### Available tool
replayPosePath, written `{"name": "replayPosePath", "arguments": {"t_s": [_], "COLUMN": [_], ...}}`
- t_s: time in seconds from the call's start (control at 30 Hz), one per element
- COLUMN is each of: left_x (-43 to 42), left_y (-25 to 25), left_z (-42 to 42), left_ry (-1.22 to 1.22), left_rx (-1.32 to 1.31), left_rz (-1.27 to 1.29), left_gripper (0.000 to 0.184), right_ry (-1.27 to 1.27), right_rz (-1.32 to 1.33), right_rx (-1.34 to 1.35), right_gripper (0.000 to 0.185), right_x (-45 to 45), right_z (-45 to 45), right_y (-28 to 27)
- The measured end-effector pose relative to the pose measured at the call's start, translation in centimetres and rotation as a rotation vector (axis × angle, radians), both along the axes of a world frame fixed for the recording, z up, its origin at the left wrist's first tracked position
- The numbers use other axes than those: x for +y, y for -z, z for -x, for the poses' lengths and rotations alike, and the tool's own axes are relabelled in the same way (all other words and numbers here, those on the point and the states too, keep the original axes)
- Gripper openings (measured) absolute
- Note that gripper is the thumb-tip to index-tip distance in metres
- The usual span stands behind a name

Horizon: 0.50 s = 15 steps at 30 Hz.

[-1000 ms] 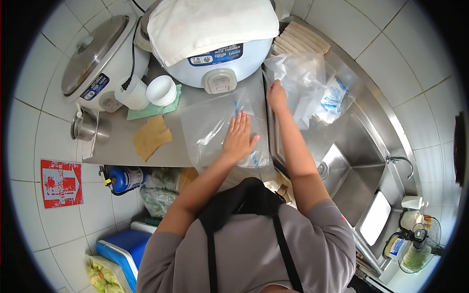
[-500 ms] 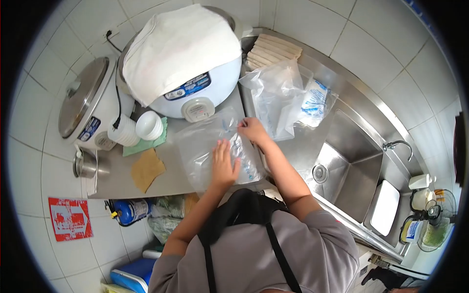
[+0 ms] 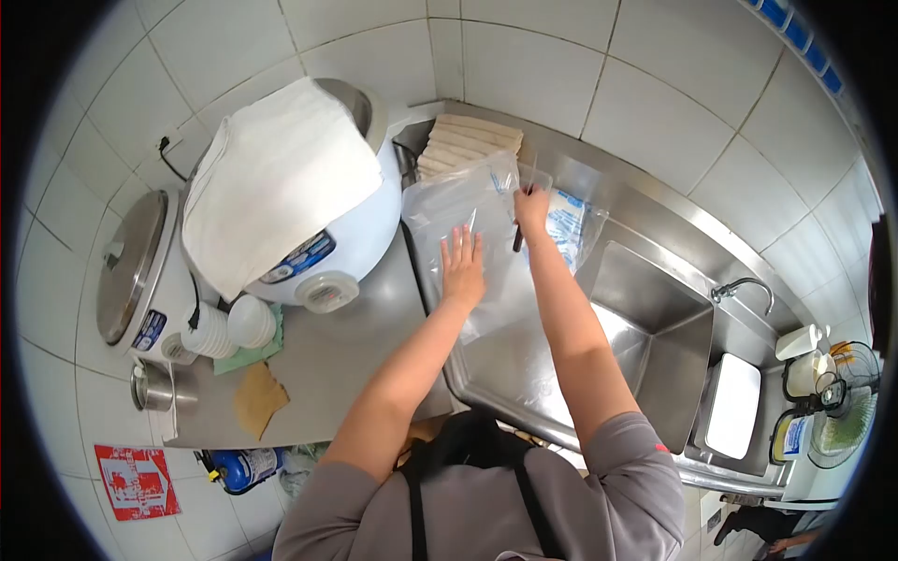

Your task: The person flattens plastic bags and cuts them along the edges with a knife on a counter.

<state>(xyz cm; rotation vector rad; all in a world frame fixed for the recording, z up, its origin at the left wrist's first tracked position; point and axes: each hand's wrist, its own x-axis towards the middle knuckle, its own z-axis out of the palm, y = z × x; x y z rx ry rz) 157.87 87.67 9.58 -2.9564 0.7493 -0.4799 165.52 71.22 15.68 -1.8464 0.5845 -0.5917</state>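
Observation:
Clear plastic bags [image 3: 496, 280] lie spread on the steel surface beside the sink. Flat on them rests my left hand [image 3: 463, 271], its fingers stretched out and holding nothing. Farther right, my right hand [image 3: 531, 210] is closed around a dark-handled tool [image 3: 517, 239]. The dark handle sticks out below the fist, while a thin, pale edge shows above it; I cannot tell whether that edge belongs to the tool. A plastic pack with blue print [image 3: 569, 224] lies just right of my right hand.
A large rice cooker [image 3: 351, 224] under a white cloth [image 3: 281, 178] stands left of the bags. Another lidded cooker [image 3: 140, 271], white cups [image 3: 251, 323] and a brown cloth piece [image 3: 259, 400] are farther left. Folded beige cloth [image 3: 468, 145] lies behind; the sink [image 3: 655, 280] is right.
Both hands have moved from the left counter to the steel surface by the sink. The clear plastic formerly under them is no longer on that counter. A dark handle now shows in my right hand.

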Motion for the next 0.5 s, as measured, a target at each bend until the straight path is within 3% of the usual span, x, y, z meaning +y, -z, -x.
{"name": "replayPosePath", "arguments": {"t_s": [0.03, 0.13, 0.23, 0.27, 0.43, 0.5], "left_x": [-1.0, -2.4, -1.2, -0.9, -0.6, -1.9], "left_y": [0.4, 1.4, 2.6, 2.7, 2.0, 1.8], "left_z": [-0.6, -0.8, -2.1, -2.8, -5.4, -5.4], "left_ry": [-0.059, 0.063, -0.011, -0.019, -0.049, 0.154], "left_rx": [-0.084, 0.260, 0.511, 0.521, 0.566, 0.528], "left_rz": [-0.080, 0.343, 0.186, 0.149, -0.051, 0.195], "left_gripper": [0.066, 0.066, 0.064, 0.064, 0.067, 0.074], "right_ry": [0.029, 0.048, -0.089, -0.148, -0.356, -0.501], "right_rz": [0.001, -0.097, -0.059, -0.064, -0.305, -0.381], "right_rx": [0.016, 0.084, 0.120, 0.144, 0.027, 0.124], "right_gripper": [0.020, 0.023, 0.029, 0.037, 0.038, 0.034], "right_x": [-0.2, 0.2, -0.5, -1.2, -6.0, -8.3], "right_z": [-0.5, -0.9, 0.3, 1.1, 9.7, 13.2], "right_y": [0.6, 2.6, 2.9, 2.3, -2.1, -2.5]}}
